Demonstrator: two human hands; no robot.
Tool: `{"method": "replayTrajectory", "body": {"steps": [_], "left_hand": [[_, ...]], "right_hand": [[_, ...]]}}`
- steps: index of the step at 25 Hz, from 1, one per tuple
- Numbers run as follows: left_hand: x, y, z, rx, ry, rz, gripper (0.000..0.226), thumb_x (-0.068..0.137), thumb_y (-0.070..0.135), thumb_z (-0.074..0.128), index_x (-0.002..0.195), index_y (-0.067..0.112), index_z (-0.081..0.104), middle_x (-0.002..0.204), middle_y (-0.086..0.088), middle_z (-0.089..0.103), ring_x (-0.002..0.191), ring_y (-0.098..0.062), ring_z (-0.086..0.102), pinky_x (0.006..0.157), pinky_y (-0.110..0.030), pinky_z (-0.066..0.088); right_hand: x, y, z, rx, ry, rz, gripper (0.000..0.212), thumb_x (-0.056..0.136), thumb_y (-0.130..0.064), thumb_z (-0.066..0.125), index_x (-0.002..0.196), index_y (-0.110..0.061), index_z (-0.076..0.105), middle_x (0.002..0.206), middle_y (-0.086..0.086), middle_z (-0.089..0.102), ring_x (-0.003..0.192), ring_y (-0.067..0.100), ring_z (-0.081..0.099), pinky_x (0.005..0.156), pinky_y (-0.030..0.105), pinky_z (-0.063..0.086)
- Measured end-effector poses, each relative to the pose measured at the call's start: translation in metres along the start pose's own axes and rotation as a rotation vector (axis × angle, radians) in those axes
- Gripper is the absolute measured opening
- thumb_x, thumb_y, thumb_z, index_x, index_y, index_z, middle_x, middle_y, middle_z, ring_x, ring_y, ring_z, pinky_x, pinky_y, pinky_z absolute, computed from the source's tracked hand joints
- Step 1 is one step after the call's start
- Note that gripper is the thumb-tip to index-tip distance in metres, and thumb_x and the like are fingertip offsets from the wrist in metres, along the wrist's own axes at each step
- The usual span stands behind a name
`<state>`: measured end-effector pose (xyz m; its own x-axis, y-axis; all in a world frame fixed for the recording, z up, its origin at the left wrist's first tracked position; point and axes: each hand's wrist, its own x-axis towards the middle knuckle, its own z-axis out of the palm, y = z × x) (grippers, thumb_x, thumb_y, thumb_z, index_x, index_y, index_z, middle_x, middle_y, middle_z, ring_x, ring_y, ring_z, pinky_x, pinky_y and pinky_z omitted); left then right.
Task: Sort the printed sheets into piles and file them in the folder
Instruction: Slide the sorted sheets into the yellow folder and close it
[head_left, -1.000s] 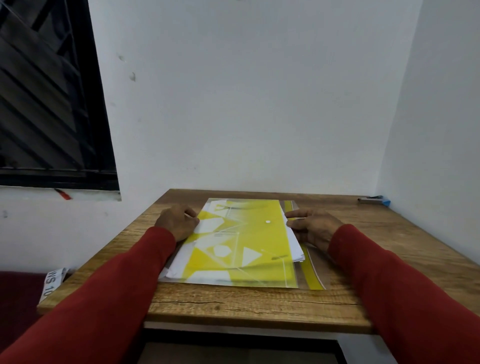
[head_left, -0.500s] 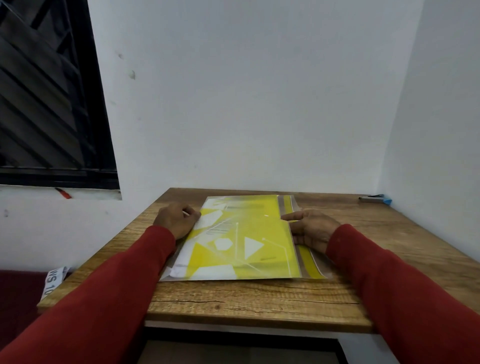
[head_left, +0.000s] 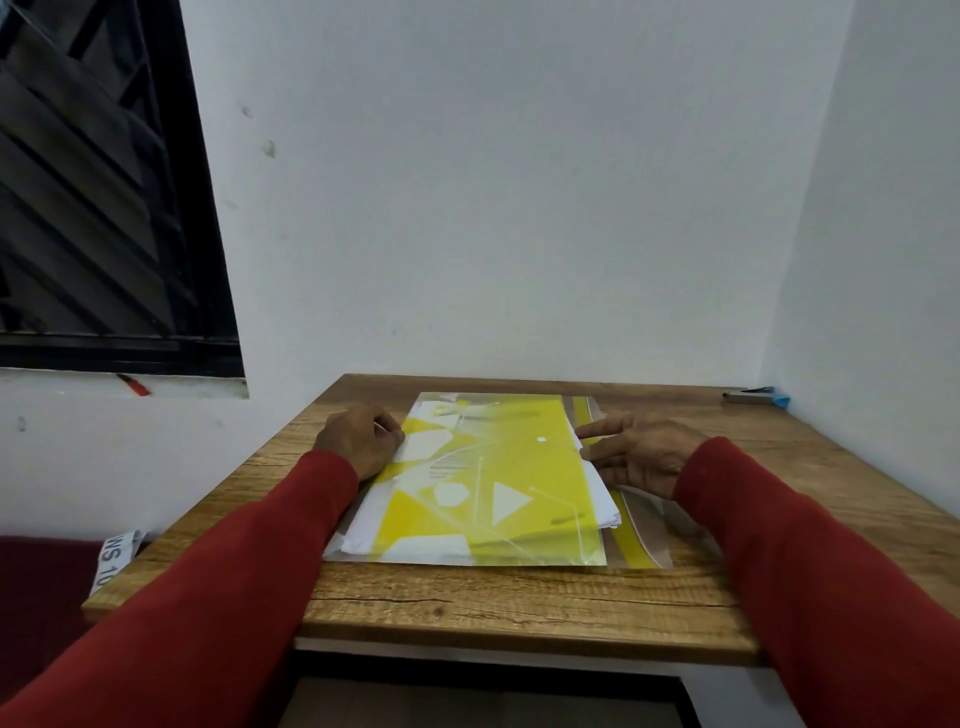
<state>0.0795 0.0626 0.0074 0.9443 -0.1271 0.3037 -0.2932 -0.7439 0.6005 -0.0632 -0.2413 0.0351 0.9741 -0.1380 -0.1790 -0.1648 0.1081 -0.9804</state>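
1. Head view showed a yellow folder (head_left: 493, 483) lying flat on the wooden table (head_left: 519, 597), its long side running away from the person, with a white stud on its cover near the right edge.
2. Printed sheets (head_left: 602, 499) sat inside it; their white edges stuck out along the folder's right side and at its near left corner.
3. The folder's clear flap (head_left: 644, 525), with a yellow stripe, lay open on the table to the right of the sheets.
4. The left hand (head_left: 358, 441) rested at the folder's far left edge, knuckles up and fingers curled, the fingertips pinching that edge; how firmly it held could not be told.
5. The left forearm, in a red sleeve (head_left: 249, 561), reached in from the lower left and lay over the table's left edge.
6. The right hand (head_left: 639, 457) lay palm down beside the folder's right edge, fingers fairly straight and pointing left, the fingertips touching the protruding sheet edges, nothing gripped.
7. The right forearm, also in red, came in from the lower right above the table.
8. A small dark object with a blue part (head_left: 758, 396) lay in the table's far right corner, well apart from the folder.
9. A dark window (head_left: 104, 208) filled the wall to the left.
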Motion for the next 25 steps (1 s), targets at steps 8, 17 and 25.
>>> {"method": "replayTrajectory", "body": {"steps": [8, 17, 25], "left_hand": [[0.002, -0.004, 0.001, -0.031, 0.022, 0.002, 0.008, 0.09, 0.031, 0.067, 0.083, 0.027, 0.068, 0.091, 0.002, 0.067, 0.094, -0.021, 0.062, 0.082, -0.028, 0.047], [0.005, -0.007, 0.0, -0.136, 0.02, -0.04, 0.021, 0.095, 0.024, 0.055, 0.079, 0.024, 0.069, 0.084, 0.002, 0.074, 0.088, -0.023, 0.069, 0.088, -0.036, 0.053], [-0.001, 0.001, 0.001, -0.117, -0.046, -0.08, 0.032, 0.08, 0.053, 0.074, 0.087, 0.023, 0.067, 0.096, -0.001, 0.064, 0.094, -0.02, 0.06, 0.076, -0.028, 0.043]], "right_hand": [[0.002, 0.007, 0.01, 0.052, -0.035, -0.056, 0.036, 0.089, 0.016, 0.053, 0.123, 0.005, 0.057, 0.085, 0.016, 0.074, 0.069, 0.02, 0.074, 0.058, 0.028, 0.06], [0.009, 0.009, 0.003, -0.085, 0.034, -0.036, 0.034, 0.086, 0.007, 0.066, 0.118, 0.001, 0.057, 0.086, 0.015, 0.072, 0.063, 0.018, 0.071, 0.056, 0.029, 0.061], [0.01, -0.001, -0.013, -0.288, 0.413, -0.276, 0.027, 0.091, 0.005, 0.06, 0.115, -0.008, 0.059, 0.097, 0.022, 0.063, 0.064, 0.022, 0.061, 0.052, 0.033, 0.054]]}}
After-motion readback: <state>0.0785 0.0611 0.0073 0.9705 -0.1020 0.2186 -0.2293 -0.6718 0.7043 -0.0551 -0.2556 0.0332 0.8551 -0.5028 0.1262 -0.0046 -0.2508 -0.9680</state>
